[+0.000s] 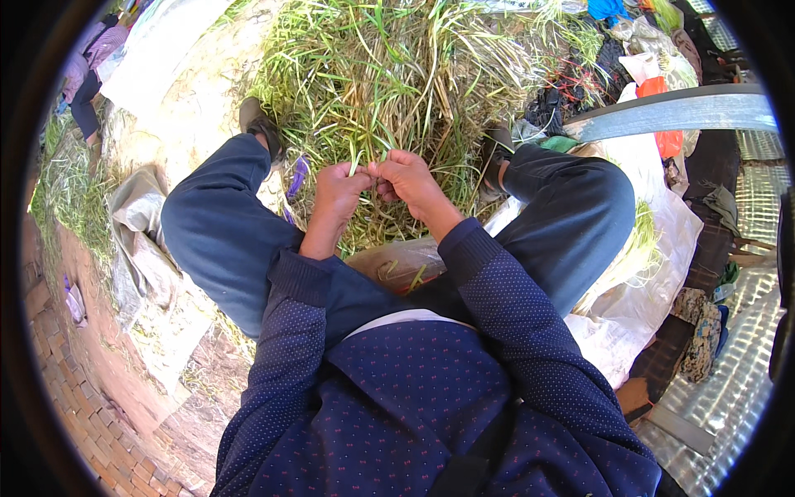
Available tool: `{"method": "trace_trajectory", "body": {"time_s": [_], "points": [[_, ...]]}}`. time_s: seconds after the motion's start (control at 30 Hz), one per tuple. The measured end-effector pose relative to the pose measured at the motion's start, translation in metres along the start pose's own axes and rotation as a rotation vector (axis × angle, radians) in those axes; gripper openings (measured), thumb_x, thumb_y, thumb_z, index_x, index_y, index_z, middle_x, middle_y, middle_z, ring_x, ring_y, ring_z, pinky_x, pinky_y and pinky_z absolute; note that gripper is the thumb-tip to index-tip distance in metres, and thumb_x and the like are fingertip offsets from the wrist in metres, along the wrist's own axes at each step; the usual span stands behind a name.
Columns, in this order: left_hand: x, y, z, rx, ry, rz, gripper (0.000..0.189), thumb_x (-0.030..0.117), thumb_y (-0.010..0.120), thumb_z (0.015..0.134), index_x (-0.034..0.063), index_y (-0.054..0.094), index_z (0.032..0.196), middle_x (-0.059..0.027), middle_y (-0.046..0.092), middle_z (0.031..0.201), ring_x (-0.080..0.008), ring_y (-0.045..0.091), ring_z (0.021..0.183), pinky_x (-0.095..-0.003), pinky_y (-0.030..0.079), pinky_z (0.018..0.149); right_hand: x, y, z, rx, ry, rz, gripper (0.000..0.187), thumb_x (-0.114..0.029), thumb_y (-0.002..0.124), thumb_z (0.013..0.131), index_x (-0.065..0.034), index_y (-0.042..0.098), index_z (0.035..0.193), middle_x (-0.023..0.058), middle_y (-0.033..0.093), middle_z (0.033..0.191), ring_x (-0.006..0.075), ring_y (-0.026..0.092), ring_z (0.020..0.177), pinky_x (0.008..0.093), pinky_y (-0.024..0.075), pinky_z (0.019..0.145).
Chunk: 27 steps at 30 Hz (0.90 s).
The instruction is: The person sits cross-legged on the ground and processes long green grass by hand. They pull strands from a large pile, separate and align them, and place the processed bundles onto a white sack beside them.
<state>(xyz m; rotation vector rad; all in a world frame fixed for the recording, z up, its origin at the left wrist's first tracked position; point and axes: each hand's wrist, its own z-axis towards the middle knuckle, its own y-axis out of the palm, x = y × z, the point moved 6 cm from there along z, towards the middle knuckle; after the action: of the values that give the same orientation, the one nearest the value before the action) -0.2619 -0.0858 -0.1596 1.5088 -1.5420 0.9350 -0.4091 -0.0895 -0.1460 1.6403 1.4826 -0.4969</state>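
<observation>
Both my hands meet over a heap of long green and straw-coloured plant stalks (397,74) lying between my feet. My left hand (340,185) pinches a thin green stalk (355,160) between thumb and fingers. Close against it, my right hand (407,180) grips another green blade (386,146), its fingertips almost touching the left thumb. Whether both pieces belong to one stalk is hidden by the fingers. Below the hands, between my thighs, lies a rounded surface under clear plastic (404,258) with a few green scraps on it.
A white plastic sheet (658,273) with pale stripped fibres (640,248) lies by my right leg. Beyond that knee a curved metal strip (677,115) passes an orange bag (668,118). A grey cloth sack (140,230) lies left. Another person (90,74) is at upper left, near bricks (81,397) lower down.
</observation>
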Motion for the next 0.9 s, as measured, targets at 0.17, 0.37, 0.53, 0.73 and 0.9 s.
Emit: {"method": "trace_trajectory", "body": {"time_s": [0.17, 0.37, 0.53, 0.73, 0.9], "points": [[0.016, 0.007, -0.013, 0.049, -0.139, -0.063, 0.009, 0.009, 0.071, 0.086, 0.0022, 0.069, 0.092, -0.0002, 0.063, 0.070, -0.0052, 0.044, 0.044, -0.0234, 0.030, 0.040, 0.003, -0.002, 0.002, 0.008, 0.042, -0.052, 0.019, -0.019, 0.068, 0.094, -0.0077, 0.061, 0.081, 0.0011, 0.064, 0.074, 0.0102, 0.060, 0.059, 0.0262, 0.0506, 0.052], [0.017, -0.002, -0.014, 0.129, -0.142, -0.171, 0.005, 0.006, 0.069, 0.088, 0.0010, 0.068, 0.087, -0.0002, 0.062, 0.068, -0.0049, 0.043, 0.044, -0.0235, 0.031, 0.039, 0.009, -0.003, 0.003, 0.036, 0.027, -0.089, 0.017, -0.014, 0.066, 0.094, -0.0062, 0.059, 0.081, 0.0018, 0.061, 0.070, 0.0115, 0.059, 0.056, 0.0288, 0.0506, 0.048], [0.031, -0.012, -0.014, 0.106, -0.076, -0.299, 0.008, 0.009, 0.065, 0.094, 0.0022, 0.065, 0.090, -0.0049, 0.067, 0.075, -0.0039, 0.036, 0.040, -0.0212, 0.028, 0.036, 0.020, -0.009, 0.008, 0.024, 0.031, -0.216, 0.016, -0.010, 0.066, 0.092, -0.0028, 0.058, 0.080, 0.0035, 0.059, 0.068, 0.0138, 0.056, 0.051, 0.0310, 0.0467, 0.045], [0.072, -0.048, -0.024, 0.073, 0.039, -0.557, 0.007, 0.008, 0.061, 0.098, 0.0027, 0.064, 0.098, -0.0100, 0.072, 0.091, -0.0042, 0.038, 0.044, -0.0208, 0.030, 0.038, 0.034, -0.041, 0.018, 0.186, -0.235, -0.790, 0.015, -0.010, 0.070, 0.087, 0.0026, 0.062, 0.082, 0.0150, 0.061, 0.069, 0.0231, 0.061, 0.055, 0.0408, 0.0482, 0.053], [0.118, -0.097, -0.043, 0.078, 0.168, -0.655, 0.013, 0.013, 0.057, 0.102, 0.0026, 0.062, 0.109, -0.0101, 0.071, 0.094, -0.0040, 0.040, 0.048, -0.0197, 0.031, 0.041, 0.036, -0.064, 0.008, 0.340, -0.183, -1.178, 0.023, -0.018, 0.069, 0.081, 0.0026, 0.068, 0.090, 0.0255, 0.069, 0.094, 0.0409, 0.067, 0.093, 0.0496, 0.0525, 0.078]]}}
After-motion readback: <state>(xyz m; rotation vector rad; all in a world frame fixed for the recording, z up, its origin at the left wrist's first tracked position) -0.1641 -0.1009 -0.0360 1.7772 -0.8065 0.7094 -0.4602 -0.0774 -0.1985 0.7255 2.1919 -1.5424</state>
